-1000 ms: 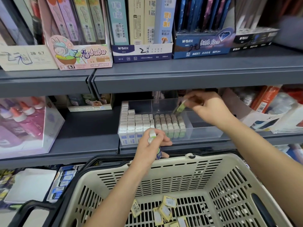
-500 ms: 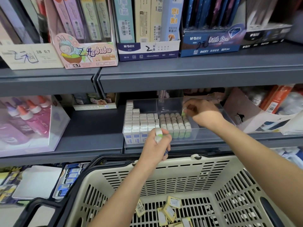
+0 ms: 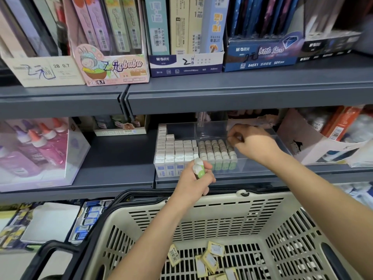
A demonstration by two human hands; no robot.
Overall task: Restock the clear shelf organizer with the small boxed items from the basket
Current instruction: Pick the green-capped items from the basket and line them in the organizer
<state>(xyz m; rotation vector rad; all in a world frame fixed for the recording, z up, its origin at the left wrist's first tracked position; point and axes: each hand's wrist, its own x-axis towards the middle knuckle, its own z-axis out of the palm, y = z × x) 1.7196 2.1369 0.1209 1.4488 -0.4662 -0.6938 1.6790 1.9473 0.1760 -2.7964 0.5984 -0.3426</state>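
The clear shelf organizer (image 3: 260, 165) stands on the middle shelf. Its left compartment holds rows of small white boxes (image 3: 174, 150), and rows of green boxes (image 3: 216, 151) fill the one beside it. My right hand (image 3: 254, 145) reaches over the organizer, fingertips pinched together at the back end of the rightmost green row. The box under them is mostly hidden. My left hand (image 3: 191, 182) hovers in front of the organizer and grips a few small green-and-white boxes (image 3: 198, 168). Below, the beige basket (image 3: 222, 202) holds several small yellow boxes (image 3: 212, 258) on its floor.
The grey upper shelf edge (image 3: 242, 96) overhangs the organizer closely. A pink display box of glue bottles (image 3: 36, 152) stands at the left, and a white carton (image 3: 302, 146) sits right of the organizer. The basket's black handle (image 3: 50, 249) juts out at lower left.
My right hand has lowered the green box it held above the organizer down into the back of the green row. My left hand has stayed in front with its boxes.
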